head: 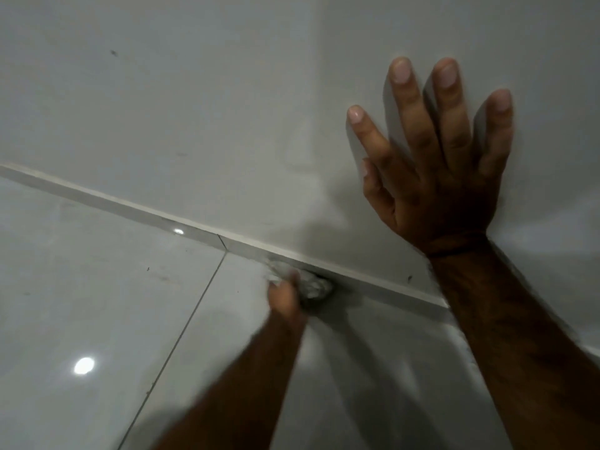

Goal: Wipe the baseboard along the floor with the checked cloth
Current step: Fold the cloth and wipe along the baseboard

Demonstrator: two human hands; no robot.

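A pale tiled baseboard (130,206) runs diagonally from the left edge down to the right, where the wall meets the floor. My left hand (285,295) is blurred and closed on a bunched light checked cloth (313,285), which is pressed against the baseboard near the middle of the view. My right hand (435,177) lies flat on the white wall above, fingers spread, holding nothing. My right forearm hides the baseboard's right end.
Glossy grey floor tiles (97,303) with a dark grout line fill the lower left, showing reflections of ceiling lights. The white wall (194,92) carries a few small dark marks.
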